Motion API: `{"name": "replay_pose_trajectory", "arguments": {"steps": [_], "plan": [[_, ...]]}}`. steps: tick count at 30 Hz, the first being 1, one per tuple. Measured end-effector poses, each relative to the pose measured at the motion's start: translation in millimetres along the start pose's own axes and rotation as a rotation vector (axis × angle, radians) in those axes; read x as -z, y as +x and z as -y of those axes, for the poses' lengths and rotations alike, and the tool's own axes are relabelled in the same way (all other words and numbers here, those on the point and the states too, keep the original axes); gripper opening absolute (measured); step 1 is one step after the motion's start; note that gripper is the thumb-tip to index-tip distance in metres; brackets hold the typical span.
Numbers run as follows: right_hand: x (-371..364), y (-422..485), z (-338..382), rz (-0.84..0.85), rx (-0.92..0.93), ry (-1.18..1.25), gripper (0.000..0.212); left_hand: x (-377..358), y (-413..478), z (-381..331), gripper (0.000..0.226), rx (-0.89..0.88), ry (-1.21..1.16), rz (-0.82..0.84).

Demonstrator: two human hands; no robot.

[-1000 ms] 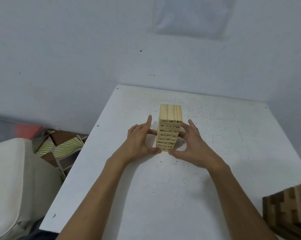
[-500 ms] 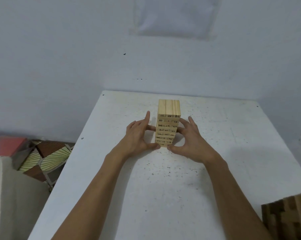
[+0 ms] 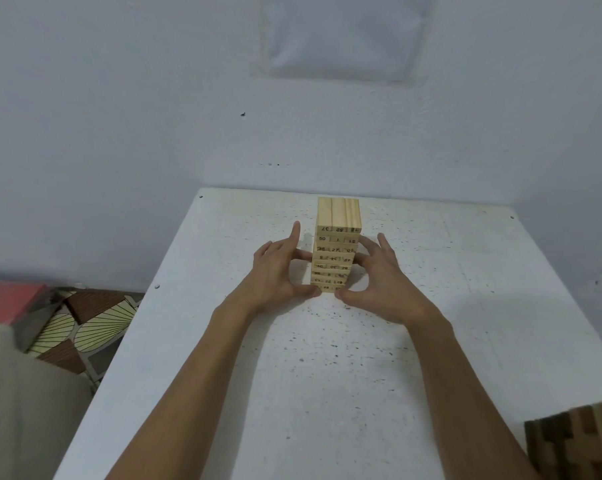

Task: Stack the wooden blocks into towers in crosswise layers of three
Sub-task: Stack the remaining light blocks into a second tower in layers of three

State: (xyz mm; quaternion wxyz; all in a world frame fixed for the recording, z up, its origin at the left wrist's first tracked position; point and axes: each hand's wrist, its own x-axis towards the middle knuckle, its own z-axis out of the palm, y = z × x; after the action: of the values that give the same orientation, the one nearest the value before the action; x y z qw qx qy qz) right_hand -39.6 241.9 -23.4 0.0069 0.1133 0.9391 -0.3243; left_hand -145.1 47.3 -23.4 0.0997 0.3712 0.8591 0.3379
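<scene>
A tower of pale wooden blocks [image 3: 337, 216] with printed numbers stands upright toward the far side of the white table [image 3: 327, 393]. It has several crosswise layers, and three blocks lie side by side on top. My left hand [image 3: 275, 275] presses its fingertips against the tower's left side, with the thumb at the front of the base. My right hand [image 3: 379, 285] mirrors it on the right side, fingers against the blocks and thumb at the base. The fingers of both hands are spread and nearly straight. No loose blocks are in view.
A dark brown checkered wooden object [image 3: 576, 441] sits at the table's near right corner. Left of the table are a pale cushioned seat [image 3: 22, 393] and patterned items [image 3: 85, 323] on the floor. A grey wall rises behind the table's far edge.
Both hands stay against the tower's sides and bases. The head view has shifted slightly, while the tower stands as before.
</scene>
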Motion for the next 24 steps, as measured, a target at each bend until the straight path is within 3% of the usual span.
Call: {"name": "replay_pose_trajectory", "arguments": {"steps": [11,17,24], "plan": [[0,-3,3,-0.010,-0.014,-0.011,0.061,0,-2,-1,0.114,0.016,0.024,0.019],[-4,-21,10,-0.053,-0.083,-0.075,0.074,-4,-17,-2,0.111,0.058,0.049,0.009],[-14,-71,15,-0.119,-0.093,-0.107,0.062,3,-65,-13,0.096,0.139,0.047,-0.008]]}}
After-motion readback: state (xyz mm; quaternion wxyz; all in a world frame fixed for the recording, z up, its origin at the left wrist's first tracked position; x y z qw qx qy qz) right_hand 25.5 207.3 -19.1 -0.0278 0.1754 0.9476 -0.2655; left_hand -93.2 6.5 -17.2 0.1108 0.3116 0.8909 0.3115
